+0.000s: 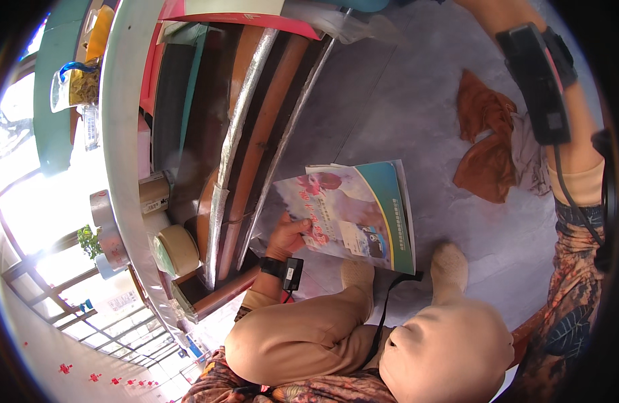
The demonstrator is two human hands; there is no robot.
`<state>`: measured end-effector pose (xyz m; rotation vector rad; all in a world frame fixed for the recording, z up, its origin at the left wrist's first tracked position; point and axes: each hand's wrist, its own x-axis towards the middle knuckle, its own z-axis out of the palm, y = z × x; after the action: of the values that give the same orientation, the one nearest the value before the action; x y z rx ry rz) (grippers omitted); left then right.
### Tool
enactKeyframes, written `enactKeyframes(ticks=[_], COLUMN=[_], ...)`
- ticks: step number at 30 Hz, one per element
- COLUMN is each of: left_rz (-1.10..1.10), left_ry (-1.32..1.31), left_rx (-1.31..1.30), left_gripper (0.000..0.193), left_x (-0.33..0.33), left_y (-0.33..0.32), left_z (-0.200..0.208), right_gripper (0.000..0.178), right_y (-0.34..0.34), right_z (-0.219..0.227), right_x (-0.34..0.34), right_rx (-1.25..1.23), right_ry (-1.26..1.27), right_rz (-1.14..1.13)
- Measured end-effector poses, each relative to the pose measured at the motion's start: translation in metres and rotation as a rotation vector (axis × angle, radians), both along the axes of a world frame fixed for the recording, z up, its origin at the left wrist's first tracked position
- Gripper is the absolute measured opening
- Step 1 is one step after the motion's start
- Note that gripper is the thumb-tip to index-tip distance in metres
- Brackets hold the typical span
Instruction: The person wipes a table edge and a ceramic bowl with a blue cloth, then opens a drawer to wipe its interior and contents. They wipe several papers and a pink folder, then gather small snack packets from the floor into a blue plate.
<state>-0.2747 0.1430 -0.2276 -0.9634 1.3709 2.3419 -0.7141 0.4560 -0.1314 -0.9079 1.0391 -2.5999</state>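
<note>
My left hand grips the lower left edge of a thin stack of magazines or booklets, tilted over the floor in front of my knees. The top cover has a pinkish picture, red lettering and a green band along its right side. A black device is strapped to my left wrist. My right forearm reaches up past the top edge, so the right hand is out of the picture. Another black device with a cable is strapped to that forearm. Below it on the floor lies a rust-brown cloth beside a greyish cloth.
To my left stands a cabinet with an open shelf edged in silvery tape. Near its lower end are a cream roll and a brown one. A bottle and a potted plant stand farther left, by the windows.
</note>
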Motion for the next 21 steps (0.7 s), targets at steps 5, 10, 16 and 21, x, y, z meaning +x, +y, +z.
enactKeyframes(ticks=[5,10,16,21], left_rz=[-0.037,-0.063,-0.03,0.327], left_ry=[-0.016,0.007,0.218,0.351], left_rx=[-0.003,-0.059,-0.152,-0.402], left_gripper=[0.064,0.067,0.062,0.049], left_x=[-0.003,-0.023,-0.062,-0.091], left_y=[-0.001,0.003,0.009,0.021], left_z=[0.005,0.024,0.076,0.121], right_gripper=[0.019,0.006,0.008,0.048], right_y=[-0.006,-0.044,-0.101,-0.091], right_z=[0.023,0.026,0.041,0.031], right_x=[0.013,-0.009,-0.029,-0.033], right_rx=[0.129,-0.015,-0.084,0.228], right_ry=[-0.363,-0.568,-0.436,-0.159], right_rz=[-0.057,-0.124,-0.245,-0.292])
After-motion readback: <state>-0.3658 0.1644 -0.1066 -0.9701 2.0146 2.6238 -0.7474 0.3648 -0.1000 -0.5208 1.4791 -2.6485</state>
